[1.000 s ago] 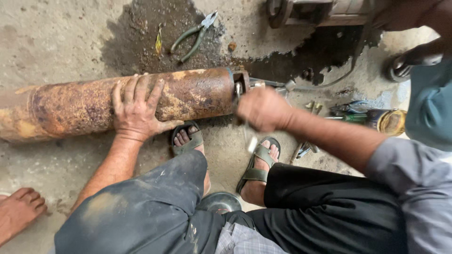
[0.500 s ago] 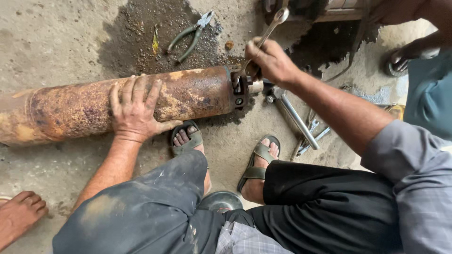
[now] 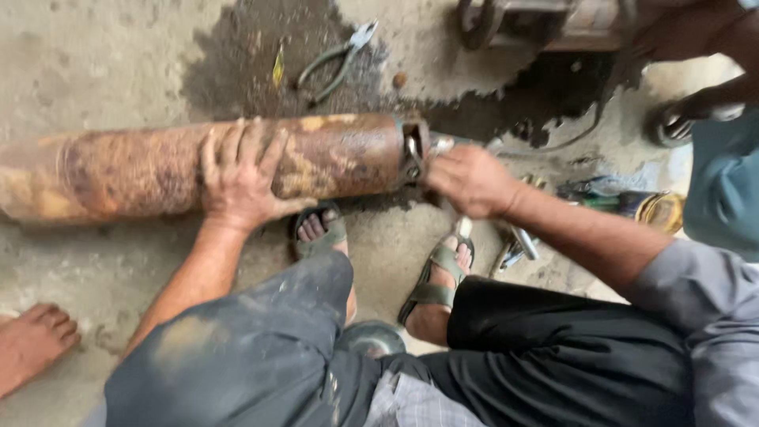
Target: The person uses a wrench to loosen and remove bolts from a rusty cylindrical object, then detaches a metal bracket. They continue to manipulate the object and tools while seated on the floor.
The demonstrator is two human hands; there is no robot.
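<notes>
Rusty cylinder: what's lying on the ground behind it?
Behind the rusty cylinder, green-handled pliers and a small yellow scrap lie on a dark wet patch. The strip of ground right against the cylinder's far side is hidden.

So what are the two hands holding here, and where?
Left hand presses flat on the rusty cylinder's middle. Right hand grips a metal tool near its upper end.

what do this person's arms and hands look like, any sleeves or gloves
Both hands are bare, with no gloves, rings or watch in view. The left hand and its forearm are uncovered as far as the picture shows, and look smudged with grime. The right hand is bare too, its forearm uncovered up to a grey sleeve pushed up near the elbow.
</notes>
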